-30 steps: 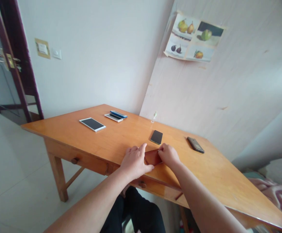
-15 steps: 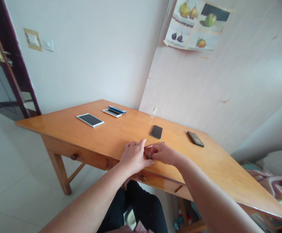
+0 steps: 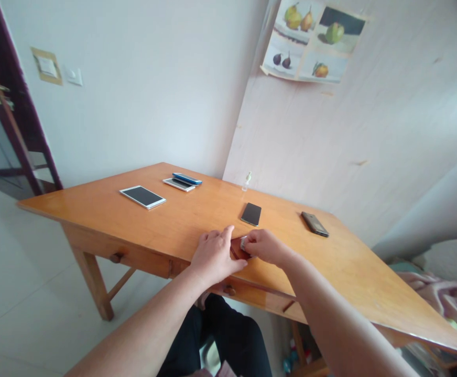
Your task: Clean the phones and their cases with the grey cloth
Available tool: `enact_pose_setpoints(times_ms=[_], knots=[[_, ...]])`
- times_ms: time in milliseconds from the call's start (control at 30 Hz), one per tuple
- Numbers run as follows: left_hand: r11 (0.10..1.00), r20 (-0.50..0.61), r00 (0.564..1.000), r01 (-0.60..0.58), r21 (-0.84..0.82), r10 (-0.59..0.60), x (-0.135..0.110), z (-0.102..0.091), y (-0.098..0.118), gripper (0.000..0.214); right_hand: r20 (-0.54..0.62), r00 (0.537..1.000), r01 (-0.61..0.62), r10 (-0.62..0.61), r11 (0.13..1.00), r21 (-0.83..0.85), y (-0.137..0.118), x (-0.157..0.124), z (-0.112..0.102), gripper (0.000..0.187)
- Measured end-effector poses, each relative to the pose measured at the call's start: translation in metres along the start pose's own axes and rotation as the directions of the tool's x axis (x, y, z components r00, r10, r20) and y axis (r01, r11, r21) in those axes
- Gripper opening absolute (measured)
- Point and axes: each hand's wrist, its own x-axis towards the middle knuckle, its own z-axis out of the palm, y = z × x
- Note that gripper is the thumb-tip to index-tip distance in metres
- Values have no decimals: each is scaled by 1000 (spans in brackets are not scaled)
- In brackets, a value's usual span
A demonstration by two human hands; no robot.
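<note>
A phone (image 3: 236, 250) with a shiny reddish-brown surface lies flat near the table's front edge, partly covered by both hands. My left hand (image 3: 216, 255) braces it from the left, the thumb along its near edge and the fingers at its far side. Over the phone's right part, my right hand (image 3: 265, 246) is closed, fingertips pinching a small whitish wad (image 3: 243, 243) against the surface. The wad looks like a wipe or cloth; most of it is hidden. Just beyond the hands lies a dark-screened phone (image 3: 251, 214).
The wooden table (image 3: 323, 272) also bears a white tablet (image 3: 142, 197), a white phone (image 3: 178, 184) with a blue phone (image 3: 187, 178) overlapping it, a small pump bottle (image 3: 247, 181) by the wall, and a dark phone (image 3: 315, 224) at right.
My right hand has shifted slightly on the phone, and more of the whitish wad shows at its fingertips. My left hand keeps its place. The view has turned a little.
</note>
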Motion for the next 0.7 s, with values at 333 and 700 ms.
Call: enact_pose_setpoints(times_ms=[333,700], knots=[[1000,8,1000,20,9,-20,1,1,0,93,-134,985,54,-106,938,-344,-24,12,5,15],[999,12,1000,-9,31,8,0,-1,0,81,-194,972,-196,130,908,-371,37,18,-36,15]])
